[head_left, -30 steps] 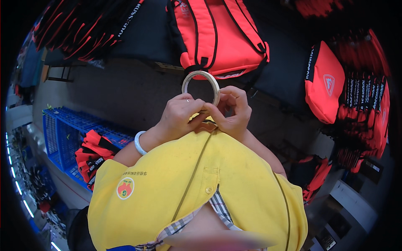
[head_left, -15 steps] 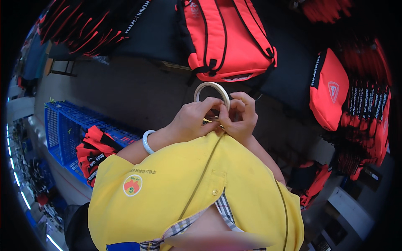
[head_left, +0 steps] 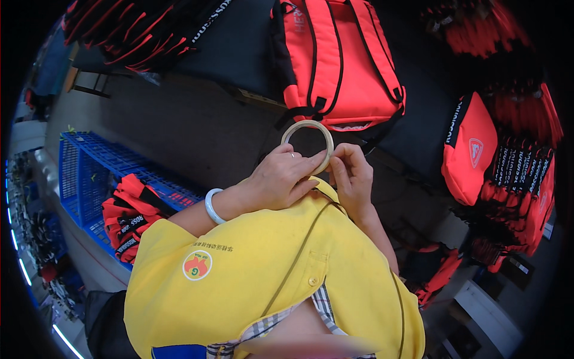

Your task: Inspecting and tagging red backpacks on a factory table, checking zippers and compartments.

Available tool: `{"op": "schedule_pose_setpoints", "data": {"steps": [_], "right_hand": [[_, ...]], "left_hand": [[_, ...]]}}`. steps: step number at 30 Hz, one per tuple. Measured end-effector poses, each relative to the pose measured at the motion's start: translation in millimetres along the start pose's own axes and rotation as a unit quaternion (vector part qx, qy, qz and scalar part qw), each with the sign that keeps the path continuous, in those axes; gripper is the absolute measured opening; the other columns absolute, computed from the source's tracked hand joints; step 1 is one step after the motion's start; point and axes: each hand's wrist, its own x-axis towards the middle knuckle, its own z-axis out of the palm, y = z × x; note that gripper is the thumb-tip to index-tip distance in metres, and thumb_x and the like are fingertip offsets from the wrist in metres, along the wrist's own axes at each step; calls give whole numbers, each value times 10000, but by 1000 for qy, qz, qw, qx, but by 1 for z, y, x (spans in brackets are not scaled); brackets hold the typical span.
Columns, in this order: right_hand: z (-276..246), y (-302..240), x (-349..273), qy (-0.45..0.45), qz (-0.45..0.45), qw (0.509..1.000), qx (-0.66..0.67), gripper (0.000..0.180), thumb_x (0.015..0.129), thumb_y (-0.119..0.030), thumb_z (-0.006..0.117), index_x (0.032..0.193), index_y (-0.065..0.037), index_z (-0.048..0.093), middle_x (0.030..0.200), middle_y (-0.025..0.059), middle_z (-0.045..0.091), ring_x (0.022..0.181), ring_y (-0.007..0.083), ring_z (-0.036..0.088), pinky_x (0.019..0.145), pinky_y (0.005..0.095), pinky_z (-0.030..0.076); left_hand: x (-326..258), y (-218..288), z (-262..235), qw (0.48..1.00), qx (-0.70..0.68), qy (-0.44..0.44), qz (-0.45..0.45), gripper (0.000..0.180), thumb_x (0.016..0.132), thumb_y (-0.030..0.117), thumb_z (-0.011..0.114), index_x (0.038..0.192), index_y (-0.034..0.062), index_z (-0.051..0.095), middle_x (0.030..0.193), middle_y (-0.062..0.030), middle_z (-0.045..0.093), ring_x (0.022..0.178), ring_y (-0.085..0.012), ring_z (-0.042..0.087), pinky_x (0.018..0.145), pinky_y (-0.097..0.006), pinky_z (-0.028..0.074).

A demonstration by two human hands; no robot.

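Note:
A narrow roll of pale masking tape (head_left: 307, 123) stands up in front of my chest, its open ring facing me. My left hand (head_left: 280, 178) grips the roll's lower rim, with fingers laid across it and the thumb below. My right hand (head_left: 356, 180) is closed in a pinch at the roll's right edge, thumb and forefinger against the tape. Whether a loose end of tape is between those fingertips is too small to make out. Just beyond the roll lies a red backpack (head_left: 347, 66) with black-edged shoulder straps, its bottom toward me.
The backpack lies on a dark table (head_left: 239, 66). Red and black bags are piled at the far left (head_left: 143, 36) and the right (head_left: 514, 203), with a red pouch (head_left: 472, 149) beside the right pile. A blue plastic crate (head_left: 89, 173) at left has red-black pieces (head_left: 128, 218) by it.
My right hand has shifted from the roll's lower inside to its right outer edge. My left fingers now stretch across the lower rim. The whole view has shifted slightly.

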Motion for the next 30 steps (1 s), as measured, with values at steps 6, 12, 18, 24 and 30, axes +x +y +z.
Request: {"op": "schedule_pose_setpoints", "data": {"steps": [6,12,18,24,30], "right_hand": [[18,8,1,13,-59,995,-81,170,893,-6,653,997,-13,519,715,62,565,572,122,575,522,235,442],[46,3,18,112,-98,988,28,400,746,27,787,1064,-24,549,931,93,602,605,126,583,552,220,465],[45,7,36,117,-248,929,-248,191,716,34,763,855,-68,680,885,55,663,698,163,625,618,290,412],[23,9,43,284,-191,924,-170,180,788,68,697,918,-37,629,940,106,639,697,157,568,608,266,428],[-14,39,87,283,-35,956,71,69,973,-49,563,1003,11,578,1036,110,622,712,81,571,655,222,487]], "left_hand": [[-2,-18,-17,999,-30,16,-40,207,859,54,604,1059,5,627,821,-111,635,694,-275,576,721,-382,423],[0,-34,-34,995,-85,3,-59,156,903,67,503,986,2,619,837,-135,628,704,-313,535,710,-380,412],[8,-55,-40,995,-65,-40,-61,128,914,81,497,935,25,611,826,-123,631,700,-323,556,707,-381,413],[24,-161,-43,924,-112,128,-343,194,983,199,491,966,24,573,733,-101,622,524,-199,520,533,-315,435],[113,-191,0,843,-325,194,-383,368,924,140,651,1205,-14,470,1010,-98,685,571,-52,473,527,-176,387]]}}
